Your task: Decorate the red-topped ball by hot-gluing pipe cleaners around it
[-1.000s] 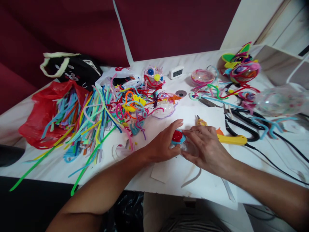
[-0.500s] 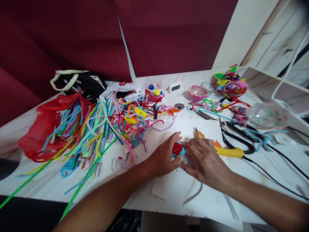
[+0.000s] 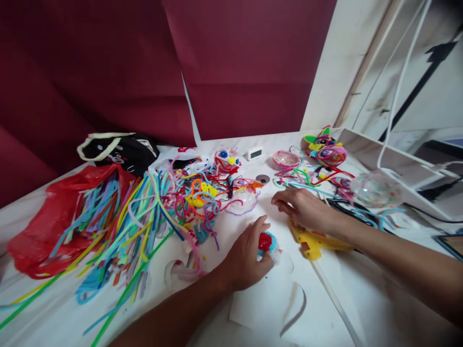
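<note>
My left hand point(image 3: 248, 258) curves its thumb and fingers around a small round craft piece point(image 3: 265, 242) with a red centre, a light blue ring and clear plastic at its side. It rests low over the white table, partly hidden by the fingers. My right hand point(image 3: 302, 205) is apart from it, farther back and to the right, with bent fingers and nothing visible in them. Below that hand lies a yellow glue gun point(image 3: 311, 243), a pale glue stick point(image 3: 334, 299) trailing from it. Black-handled scissors point(image 3: 349, 209) lie partly behind my right forearm.
Loose pipe cleaners point(image 3: 144, 231) spill from a red plastic bag point(image 3: 43, 226) at left. Decorated clear balls point(image 3: 227, 160) and a pink-rimmed bowl point(image 3: 285, 159) stand at the back, near a small digital clock point(image 3: 254, 153). A clear dome point(image 3: 376, 189) sits at right.
My right hand has let go of the round piece and moved back, above the glue gun. My left hand stays at the piece. The camera view has tilted up and turned slightly right.
</note>
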`<state>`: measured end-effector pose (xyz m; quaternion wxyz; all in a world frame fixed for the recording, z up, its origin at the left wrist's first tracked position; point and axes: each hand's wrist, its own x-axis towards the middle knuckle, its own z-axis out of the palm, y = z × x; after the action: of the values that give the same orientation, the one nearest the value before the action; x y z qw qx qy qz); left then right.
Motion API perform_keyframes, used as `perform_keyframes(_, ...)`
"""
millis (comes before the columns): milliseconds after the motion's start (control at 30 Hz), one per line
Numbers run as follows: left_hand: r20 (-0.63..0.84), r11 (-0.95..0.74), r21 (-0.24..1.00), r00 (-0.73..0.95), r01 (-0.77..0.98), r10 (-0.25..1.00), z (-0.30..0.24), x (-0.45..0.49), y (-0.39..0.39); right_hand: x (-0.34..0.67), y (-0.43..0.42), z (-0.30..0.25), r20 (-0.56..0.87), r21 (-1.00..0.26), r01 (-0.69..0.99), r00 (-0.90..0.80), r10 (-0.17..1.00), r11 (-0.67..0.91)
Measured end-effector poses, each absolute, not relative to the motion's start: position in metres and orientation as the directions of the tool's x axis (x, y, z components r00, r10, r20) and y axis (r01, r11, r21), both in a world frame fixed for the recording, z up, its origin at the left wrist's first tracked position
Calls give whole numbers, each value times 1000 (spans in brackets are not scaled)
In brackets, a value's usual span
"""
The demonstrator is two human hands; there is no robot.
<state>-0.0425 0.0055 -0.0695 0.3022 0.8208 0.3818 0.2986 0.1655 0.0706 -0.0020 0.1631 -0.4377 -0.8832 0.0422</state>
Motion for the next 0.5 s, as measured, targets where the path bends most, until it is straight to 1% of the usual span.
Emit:
perform_keyframes(133, 260, -534, 718, 540, 447, 801, -69, -43, 6, 144, 111, -14, 246, -103, 766, -598, 763, 634)
perform_keyframes(267, 267, -542, 715, 544, 441, 795, -67, -42, 6, 130, 133, -29, 191, -12, 747, -651, 735, 665)
perform_keyframes(367, 263, -538, 705, 535, 461, 803, -66, -41, 5, 129, 138, -34, 152, 0, 735, -670, 727, 678)
perform_keyframes(500, 264, -526, 713, 518, 463, 814, -68, -39, 5, 138, 133, -29, 143, -62, 704, -695, 704, 708)
